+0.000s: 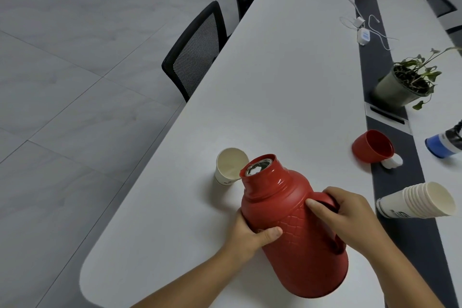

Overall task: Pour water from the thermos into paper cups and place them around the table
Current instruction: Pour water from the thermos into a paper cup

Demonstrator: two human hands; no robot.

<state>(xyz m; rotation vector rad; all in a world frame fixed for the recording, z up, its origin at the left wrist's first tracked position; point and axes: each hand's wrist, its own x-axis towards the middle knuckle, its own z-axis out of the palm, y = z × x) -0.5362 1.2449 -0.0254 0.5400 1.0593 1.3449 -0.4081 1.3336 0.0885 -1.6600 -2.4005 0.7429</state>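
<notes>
A red thermos is tilted to the left above the white table, its open mouth at the rim of a single paper cup. The cup stands upright near the table's left edge. My left hand grips the thermos body from the left side. My right hand is closed around the thermos handle. The thermos's red lid lies on its side on the dark centre strip, with a white stopper beside it. A stack of paper cups lies on its side to the right.
A potted plant stands on the dark strip further back. A blue-capped object lies at the right edge. Chargers and cables lie further up. Two black mesh chairs stand along the table's left side.
</notes>
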